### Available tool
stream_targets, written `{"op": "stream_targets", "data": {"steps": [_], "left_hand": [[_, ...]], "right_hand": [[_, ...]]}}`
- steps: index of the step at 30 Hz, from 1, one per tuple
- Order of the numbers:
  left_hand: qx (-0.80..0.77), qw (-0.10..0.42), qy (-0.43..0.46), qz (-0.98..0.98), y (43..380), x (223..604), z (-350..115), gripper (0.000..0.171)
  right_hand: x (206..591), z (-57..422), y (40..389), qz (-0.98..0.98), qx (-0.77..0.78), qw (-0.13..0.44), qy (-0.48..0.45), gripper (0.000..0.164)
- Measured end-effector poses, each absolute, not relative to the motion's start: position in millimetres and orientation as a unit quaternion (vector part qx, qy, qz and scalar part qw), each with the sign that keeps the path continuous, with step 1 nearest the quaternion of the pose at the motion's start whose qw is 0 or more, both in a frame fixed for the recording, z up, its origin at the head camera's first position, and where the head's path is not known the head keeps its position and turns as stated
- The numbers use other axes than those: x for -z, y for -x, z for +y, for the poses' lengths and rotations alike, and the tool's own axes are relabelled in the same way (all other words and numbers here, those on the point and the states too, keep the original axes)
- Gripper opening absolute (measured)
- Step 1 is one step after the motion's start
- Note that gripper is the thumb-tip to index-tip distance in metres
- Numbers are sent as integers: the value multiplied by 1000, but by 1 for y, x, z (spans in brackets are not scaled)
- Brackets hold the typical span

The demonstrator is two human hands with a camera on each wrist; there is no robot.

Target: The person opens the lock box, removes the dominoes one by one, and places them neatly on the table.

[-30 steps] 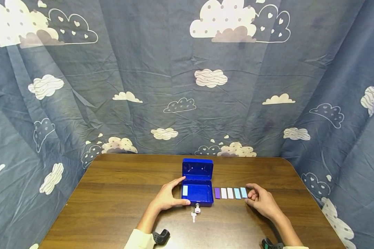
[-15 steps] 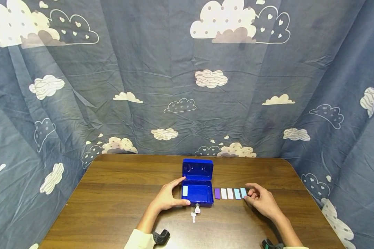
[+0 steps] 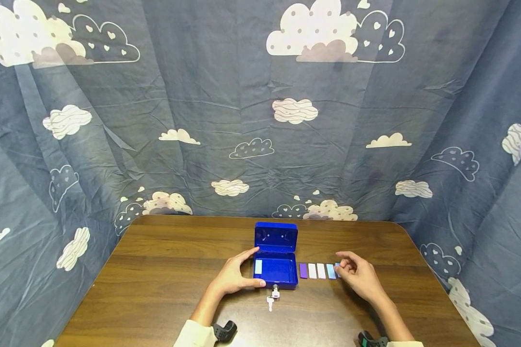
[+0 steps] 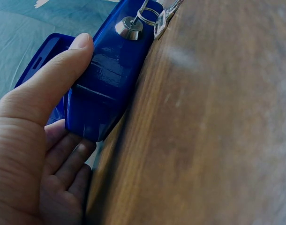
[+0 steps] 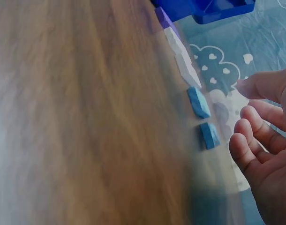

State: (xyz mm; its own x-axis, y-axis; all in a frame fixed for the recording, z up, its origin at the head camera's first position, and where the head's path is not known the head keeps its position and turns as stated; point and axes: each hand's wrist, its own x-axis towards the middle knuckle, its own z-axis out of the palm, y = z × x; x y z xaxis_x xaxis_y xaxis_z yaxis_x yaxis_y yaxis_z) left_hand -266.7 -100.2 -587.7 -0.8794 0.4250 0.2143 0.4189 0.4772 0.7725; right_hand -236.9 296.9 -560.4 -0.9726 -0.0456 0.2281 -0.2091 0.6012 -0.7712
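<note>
A blue cash box stands on the table with its lid raised. My left hand grips its left side, thumb on the front wall and fingers reaching toward the back; the lock shows in the left wrist view. Inside, at the left, lies a light blue block. Right of the box runs a row: a purple block, two white blocks and two light blue blocks. Over the row's right end hovers my right hand, fingers loosely bent, holding nothing and partly hiding the last block.
Keys hang from the lock at the box's front, one resting toward the table. The brown wooden table spreads around the box. A grey-blue cloud-patterned curtain rises behind the table's back edge.
My right hand has shifted left, from beside the last light blue block to above it. My left hand and the box stay in place.
</note>
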Motion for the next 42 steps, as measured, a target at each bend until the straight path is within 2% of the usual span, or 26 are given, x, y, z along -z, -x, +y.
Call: {"op": "stream_targets", "data": {"steps": [25, 42], "left_hand": [[-450, 0, -245, 859, 267, 589, -99, 99], [-453, 0, -248, 856, 266, 588, -99, 99]], "right_hand": [[541, 248, 250, -854, -489, 119, -130, 33], [537, 211, 261, -843, -509, 91, -151, 31]]}}
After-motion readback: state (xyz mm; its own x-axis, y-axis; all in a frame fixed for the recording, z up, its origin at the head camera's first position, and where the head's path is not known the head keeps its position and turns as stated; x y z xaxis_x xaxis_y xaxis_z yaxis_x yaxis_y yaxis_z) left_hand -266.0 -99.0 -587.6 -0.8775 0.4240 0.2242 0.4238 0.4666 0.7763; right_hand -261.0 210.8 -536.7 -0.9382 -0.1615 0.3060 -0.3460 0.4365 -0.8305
